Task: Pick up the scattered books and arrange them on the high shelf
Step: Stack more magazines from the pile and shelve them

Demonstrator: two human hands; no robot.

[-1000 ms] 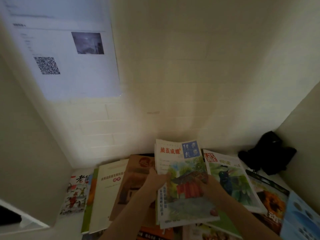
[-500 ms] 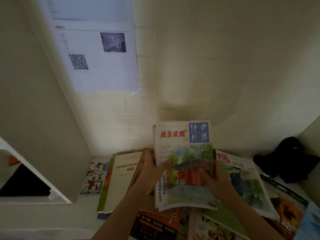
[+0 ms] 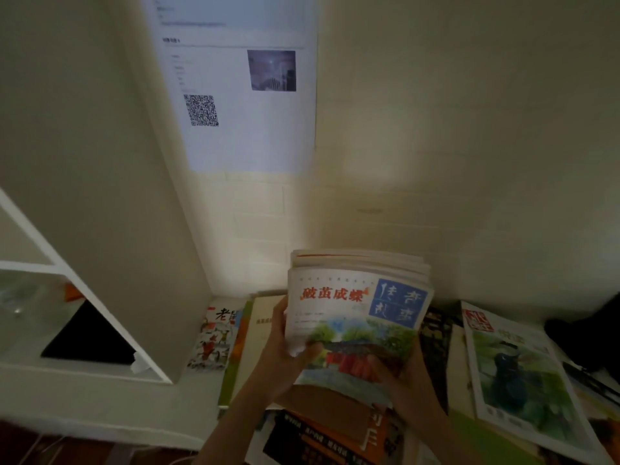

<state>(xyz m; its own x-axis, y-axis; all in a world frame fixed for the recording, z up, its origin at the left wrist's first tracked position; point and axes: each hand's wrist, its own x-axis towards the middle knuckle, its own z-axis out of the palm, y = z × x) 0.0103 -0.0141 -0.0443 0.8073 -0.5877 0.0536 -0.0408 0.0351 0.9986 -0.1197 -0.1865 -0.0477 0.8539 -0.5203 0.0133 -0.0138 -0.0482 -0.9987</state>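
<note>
Both hands hold a stack of books [image 3: 359, 317] lifted above the bench [image 3: 100, 401]. The left hand [image 3: 285, 350] grips the left edge of the stack, with the thumb on the front cover and the fingers curled behind. The right hand [image 3: 399, 377] grips the lower right corner, at about 5 o'clock of the cover. The top cover shows red characters, a blue square with white characters, and a painted scene with a red building. Several page edges show at the top of the stack, so it is more than one book.

Under the stack, other books lie flat on the bench. At 9 o'clock of the stack lies a book with a red and white drawing [image 3: 214, 333], next to a cream book [image 3: 258, 337] that is partly covered by the left hand. At 3 o'clock lies a magazine with a dark bird [image 3: 513, 377]. At 6 o'clock lies an orange and black book [image 3: 322, 441].

A white shelf unit [image 3: 110, 330] stands at 9 o'clock, with a dark object inside. On the wall at 12 o'clock hangs a paper sheet [image 3: 241, 88] with a QR code. A black object [image 3: 587, 333] lies at the far right; what it is I cannot tell.
</note>
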